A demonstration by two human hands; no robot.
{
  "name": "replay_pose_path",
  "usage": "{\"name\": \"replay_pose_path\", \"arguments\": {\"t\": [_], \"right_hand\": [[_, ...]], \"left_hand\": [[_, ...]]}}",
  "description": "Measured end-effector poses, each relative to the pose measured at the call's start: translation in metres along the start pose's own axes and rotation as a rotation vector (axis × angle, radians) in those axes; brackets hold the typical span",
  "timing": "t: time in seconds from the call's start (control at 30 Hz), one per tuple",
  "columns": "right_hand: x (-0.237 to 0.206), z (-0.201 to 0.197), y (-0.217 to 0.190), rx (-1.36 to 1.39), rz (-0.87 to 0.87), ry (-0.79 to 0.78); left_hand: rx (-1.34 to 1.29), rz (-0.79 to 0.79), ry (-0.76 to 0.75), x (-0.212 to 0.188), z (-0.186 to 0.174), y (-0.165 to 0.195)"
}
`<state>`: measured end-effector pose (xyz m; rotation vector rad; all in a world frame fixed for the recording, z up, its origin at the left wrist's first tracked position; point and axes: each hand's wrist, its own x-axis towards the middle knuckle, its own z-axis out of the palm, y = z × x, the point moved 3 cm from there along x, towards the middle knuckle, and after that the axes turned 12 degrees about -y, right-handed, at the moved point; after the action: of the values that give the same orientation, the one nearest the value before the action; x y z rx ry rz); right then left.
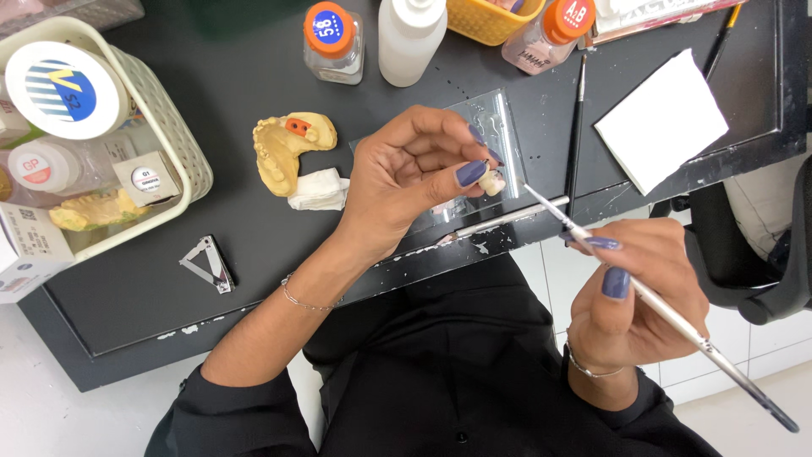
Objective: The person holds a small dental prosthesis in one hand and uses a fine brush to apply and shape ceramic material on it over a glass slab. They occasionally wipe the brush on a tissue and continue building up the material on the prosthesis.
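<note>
Right hand, nearest the body and off the near edge of the table: closed in a pen grip around a slim metal-handled brush. The shaft is smooth and silvery with a dark rear end. Its fine tip points up and left, ending just beside the tooth piece.

Left hand, above the near edge of the dark table: thumb and fingertips pinch a small cream-coloured tooth piece, glossy and rounded. The piece is held in the air over a clear glass slab.

Progress, as a judgement: the work on the tooth piece appears to be mid-way. The brush is at the piece, and white specks along the near edge of the table suggest material already mixed and applied. How much of the surface is coated cannot be told.

Further in, towards the table centre: a yellow plaster jaw model, matt and chalky, with a crumpled white tissue touching it.

Left edge: a white perforated basket holding jars and a second plaster cast.

Far edge: orange-capped bottles, a white plastic bottle, and a folded white paper pad near the right corner
</note>
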<state>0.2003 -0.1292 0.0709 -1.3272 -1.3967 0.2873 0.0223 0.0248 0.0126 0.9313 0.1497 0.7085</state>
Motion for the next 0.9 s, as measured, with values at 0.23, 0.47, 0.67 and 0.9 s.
{"name": "replay_pose_path", "arguments": {"t": [0.23,0.47,0.67,0.9], "right_hand": [[0.001,0.0024,-0.0038,-0.046,0.003,-0.085],[0.0067,0.0043,-0.0067,-0.072,0.005,-0.13],[0.0051,0.005,-0.0061,-0.036,0.034,-0.078],[0.0039,0.005,-0.0062,0.01,0.034,-0.045]], "left_hand": [[-0.033,-0.012,-0.005,-0.0012,0.0001,-0.0003],[0.016,-0.009,-0.005,-0.0008,-0.0008,-0.0015],[0.007,-0.011,-0.005,-0.0007,-0.0009,-0.0016],[-0.015,-0.013,-0.005,-0.0011,-0.0012,-0.002]]}}
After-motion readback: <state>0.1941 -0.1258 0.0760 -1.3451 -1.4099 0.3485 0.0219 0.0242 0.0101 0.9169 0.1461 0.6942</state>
